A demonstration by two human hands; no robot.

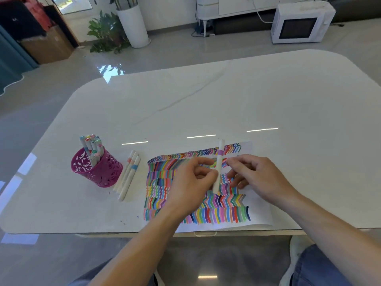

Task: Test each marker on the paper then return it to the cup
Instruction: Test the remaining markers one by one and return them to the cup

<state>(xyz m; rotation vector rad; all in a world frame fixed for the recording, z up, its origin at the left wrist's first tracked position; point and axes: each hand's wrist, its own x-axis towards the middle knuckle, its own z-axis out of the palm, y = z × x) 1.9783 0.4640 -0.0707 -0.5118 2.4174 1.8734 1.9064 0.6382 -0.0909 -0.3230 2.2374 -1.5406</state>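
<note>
A white marker with a purple band (219, 162) stands nearly upright above the paper (259, 215), which is covered in rows of coloured strokes. My left hand (191, 186) pinches the marker's middle between thumb and fingers. My right hand (251, 174) is just to its right, its fingertips touching the barrel. Both of the marker's ends look capped. A magenta perforated cup (99, 170) holding several markers stands at the left. Between the cup and the paper lie three white markers (128, 174) side by side on the table.
The white marble table (226, 100) stretches far beyond the paper. Its near edge runs just below the sheet. On the floor behind are a white microwave (299, 23), a potted plant (107, 32) and a cardboard box (47, 46).
</note>
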